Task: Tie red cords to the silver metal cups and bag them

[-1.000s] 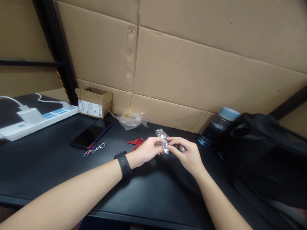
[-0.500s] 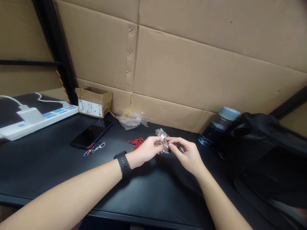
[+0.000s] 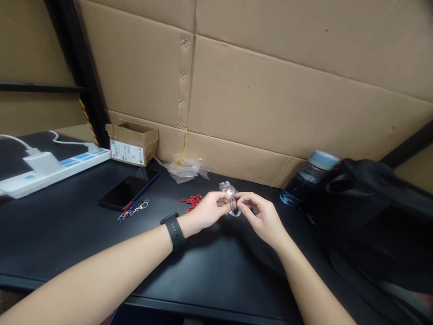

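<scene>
Head view: left hand (image 3: 207, 213) and right hand (image 3: 263, 220) meet over black tabletop (image 3: 67, 234), both grips pinched on small silvery round disc (image 3: 234, 206) held edge-on between them

- Black table (image 3: 67, 239), with a bare stretch at seven o'clock.
- White power strip (image 3: 64, 168) at nine o'clock, with a white charger (image 3: 42, 161) plugged into it.
- Small open cardboard box (image 3: 132, 144) at ten o'clock, against the cardboard wall (image 3: 270, 99).
- Dark phone (image 3: 127, 189) lying flat at six o'clock of the box, with a keychain (image 3: 133, 211) just beside it, nearer the table's front edge.
- Crumpled clear plastic bag (image 3: 185, 169) at twelve o'clock by the wall, with red clips (image 3: 191, 201) near it at six o'clock.
- Blue-lidded water bottle (image 3: 306, 177) at two o'clock, right against a black bag (image 3: 375, 203) at three o'clock.
</scene>
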A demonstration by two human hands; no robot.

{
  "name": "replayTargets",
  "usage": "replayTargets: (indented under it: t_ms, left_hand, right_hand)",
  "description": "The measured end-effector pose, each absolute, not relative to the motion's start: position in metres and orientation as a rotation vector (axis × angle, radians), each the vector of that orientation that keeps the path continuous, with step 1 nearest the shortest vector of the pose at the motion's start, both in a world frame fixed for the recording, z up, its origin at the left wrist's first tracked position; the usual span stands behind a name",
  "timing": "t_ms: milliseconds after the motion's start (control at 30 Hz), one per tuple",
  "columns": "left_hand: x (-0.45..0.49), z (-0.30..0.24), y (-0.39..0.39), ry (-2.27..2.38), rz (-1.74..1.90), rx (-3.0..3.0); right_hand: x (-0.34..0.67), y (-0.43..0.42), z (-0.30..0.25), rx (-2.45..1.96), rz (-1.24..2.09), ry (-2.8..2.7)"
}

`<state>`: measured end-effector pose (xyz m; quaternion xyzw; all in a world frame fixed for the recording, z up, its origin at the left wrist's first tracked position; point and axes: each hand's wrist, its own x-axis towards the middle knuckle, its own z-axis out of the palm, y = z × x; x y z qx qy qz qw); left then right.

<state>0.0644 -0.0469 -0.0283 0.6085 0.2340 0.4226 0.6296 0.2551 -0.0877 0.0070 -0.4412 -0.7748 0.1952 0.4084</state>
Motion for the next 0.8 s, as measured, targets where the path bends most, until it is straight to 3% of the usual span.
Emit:
replayTargets:
  t_ms: [800]
  left_hand:
    - [0.0614, -0.0301, -0.0430, 0.652, 1.087, 1.729]
  right_hand:
    - [0.2533, -0.0906, 0.0127, -1.132, 0.346, -2.024]
